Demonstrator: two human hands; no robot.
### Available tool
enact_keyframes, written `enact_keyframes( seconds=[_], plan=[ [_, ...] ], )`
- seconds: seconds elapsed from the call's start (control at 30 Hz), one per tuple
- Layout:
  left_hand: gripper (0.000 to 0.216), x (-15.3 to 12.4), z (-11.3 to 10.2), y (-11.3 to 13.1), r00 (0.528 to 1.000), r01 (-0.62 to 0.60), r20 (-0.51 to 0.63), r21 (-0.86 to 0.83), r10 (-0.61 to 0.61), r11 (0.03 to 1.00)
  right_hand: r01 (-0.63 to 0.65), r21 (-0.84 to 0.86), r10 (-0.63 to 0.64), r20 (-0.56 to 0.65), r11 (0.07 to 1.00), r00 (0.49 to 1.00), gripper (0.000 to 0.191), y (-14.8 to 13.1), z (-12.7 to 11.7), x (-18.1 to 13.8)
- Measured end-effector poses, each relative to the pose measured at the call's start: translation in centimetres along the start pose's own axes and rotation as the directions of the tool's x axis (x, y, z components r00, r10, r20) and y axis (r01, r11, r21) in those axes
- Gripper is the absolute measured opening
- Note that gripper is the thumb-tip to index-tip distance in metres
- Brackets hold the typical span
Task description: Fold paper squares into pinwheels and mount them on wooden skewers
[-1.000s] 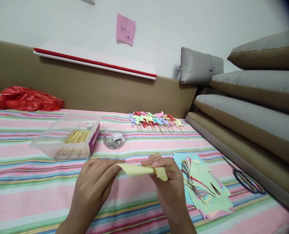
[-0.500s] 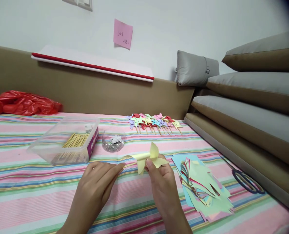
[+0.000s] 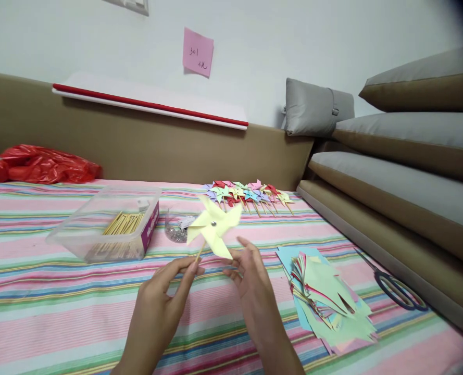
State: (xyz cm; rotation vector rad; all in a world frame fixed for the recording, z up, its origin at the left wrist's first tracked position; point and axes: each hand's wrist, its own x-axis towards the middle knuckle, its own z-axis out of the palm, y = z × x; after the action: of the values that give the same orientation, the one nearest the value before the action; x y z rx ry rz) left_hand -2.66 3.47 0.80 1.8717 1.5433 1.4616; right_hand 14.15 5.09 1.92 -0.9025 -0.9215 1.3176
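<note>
My left hand (image 3: 164, 297) pinches the thin wooden stick of a pale yellow paper pinwheel (image 3: 214, 226) and holds it upright, face toward me, a silver pin at its centre. My right hand (image 3: 250, 286) is just to the right of it, fingers spread and loose, fingertips near the lower blade without gripping it. Both hands hover above the striped cloth (image 3: 59, 312).
A clear plastic box of wooden sticks (image 3: 110, 224) and a small clear cup of pins (image 3: 175, 227) stand behind the hands. A row of finished coloured pinwheels (image 3: 249, 194) lies further back. Cut coloured paper squares (image 3: 328, 297) and black scissors (image 3: 397, 291) lie right. Red bag (image 3: 39, 164) far left; cushions right.
The yellow paper went from lying flat between both hands to standing up as a pinwheel on its stick. My right hand has let go and opened; the left holds the stick alone.
</note>
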Motion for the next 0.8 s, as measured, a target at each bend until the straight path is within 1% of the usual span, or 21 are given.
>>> enact_keyframes(
  seconds=[0.03, 0.07, 0.13, 0.17, 0.2, 0.27, 0.33, 0.37, 0.43, 0.5, 0.57, 0.6, 0.67, 0.73, 0.8],
  plan=[
    [0.024, 0.0, 0.1, 0.2, 0.992, 0.13, 0.004, -0.086, -0.13, 0.988, -0.012, -0.125, 0.02, 0.07, 0.992, 0.997, 0.05, 0.3, 0.1, -0.1],
    [0.028, 0.0, 0.3, 0.3, 0.972, 0.234, 0.021, -0.174, -0.233, 0.957, -0.011, -0.248, 0.051, 0.154, 0.969, 0.987, 0.043, 0.6, 0.3, -0.3],
    [0.035, 0.1, 0.5, 0.5, 0.931, 0.361, 0.066, -0.329, -0.36, 0.873, 0.029, -0.42, 0.11, 0.302, 0.907, 0.947, 0.035, 1.4, 1.0, -0.8],
    [0.038, 0.1, 0.6, 0.4, 0.913, 0.399, 0.082, -0.385, -0.4, 0.832, 0.049, -0.458, 0.128, 0.347, 0.887, 0.929, 0.034, 1.8, 1.5, -1.1],
    [0.04, 0.1, 0.7, 0.3, 0.896, 0.431, 0.093, -0.424, -0.435, 0.797, 0.062, -0.476, 0.134, 0.367, 0.877, 0.92, 0.033, 2.2, 1.9, -1.4],
    [0.045, 0.0, 0.9, -0.1, 0.864, 0.482, 0.111, -0.464, -0.491, 0.744, 0.083, -0.477, 0.114, 0.369, 0.875, 0.923, 0.032, 2.9, 2.8, -1.8],
    [0.05, -0.2, 1.2, -0.5, 0.843, 0.517, 0.136, -0.467, -0.52, 0.717, 0.092, -0.454, 0.089, 0.362, 0.886, 0.928, 0.034, 3.6, 3.2, -1.9],
    [0.052, -0.2, 1.4, -0.7, 0.841, 0.525, 0.148, -0.461, -0.521, 0.716, 0.096, -0.445, 0.078, 0.357, 0.891, 0.931, 0.035, 3.9, 3.3, -1.9],
    [0.053, -0.2, 1.6, -1.0, 0.857, 0.507, 0.163, -0.443, -0.489, 0.74, 0.107, -0.437, 0.057, 0.345, 0.893, 0.937, 0.037, 4.4, 3.0, -1.5],
    [0.049, -0.1, 1.7, -1.1, 0.887, 0.458, 0.151, -0.4, -0.436, 0.794, 0.111, -0.446, 0.039, 0.314, 0.888, 0.949, 0.041, 4.7, 2.3, -0.8],
    [0.043, 0.0, 1.7, -1.0, 0.914, 0.406, 0.136, -0.31, -0.383, 0.86, 0.106, -0.452, 0.018, 0.262, 0.886, 0.965, 0.045, 4.5, 1.0, 0.1],
    [0.039, 0.0, 1.7, -0.9, 0.922, 0.384, 0.144, -0.247, -0.358, 0.889, 0.104, -0.453, 0.001, 0.225, 0.885, 0.974, 0.048, 4.1, 0.2, 0.7],
    [0.035, -0.1, 1.8, -0.6, 0.928, 0.343, 0.199, -0.119, -0.316, 0.932, 0.103, -0.465, -0.052, 0.121, 0.879, 0.991, 0.052, 2.9, -2.0, 2.3],
    [0.034, -0.5, 2.0, -0.2, 0.916, 0.297, 0.282, 0.0, -0.285, 0.955, 0.106, -0.498, -0.12, 0.004, 0.861, 0.993, 0.057, 1.0, -4.7, 4.3],
    [0.033, -0.8, 2.2, 0.1, 0.896, 0.25, 0.353, 0.098, -0.268, 0.963, 0.095, -0.532, -0.173, -0.098, 0.842, 0.98, 0.057, -1.3, -7.8, 6.7]
  ],
)
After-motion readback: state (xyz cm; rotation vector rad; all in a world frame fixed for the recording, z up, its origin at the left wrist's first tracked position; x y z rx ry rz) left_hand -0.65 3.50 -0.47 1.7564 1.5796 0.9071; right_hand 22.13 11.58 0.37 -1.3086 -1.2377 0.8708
